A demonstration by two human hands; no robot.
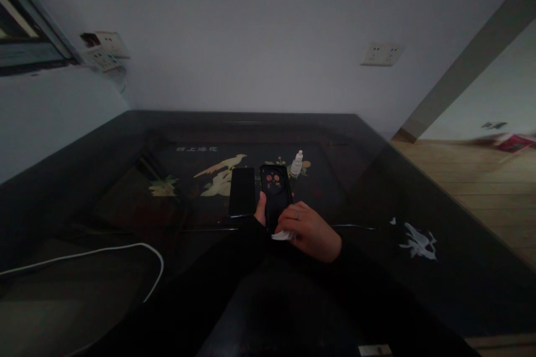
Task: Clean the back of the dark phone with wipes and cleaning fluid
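My left hand grips a black phone case from its left edge, thumb up along the side; the case shows a round camera cutout with reddish spots. My right hand is closed on a small white cloth or wipe, pressed at the lower end of the case. A ring shows on one finger. A black phone lies flat on the dark table just left of the case. A small white dropper bottle stands upright just beyond the case to the right.
The dark lacquered table has an inlaid bird design and a glass top. A white cable loops across its left front. Crumpled white scraps lie at the right. Wall sockets sit on the wall; wooden floor lies right.
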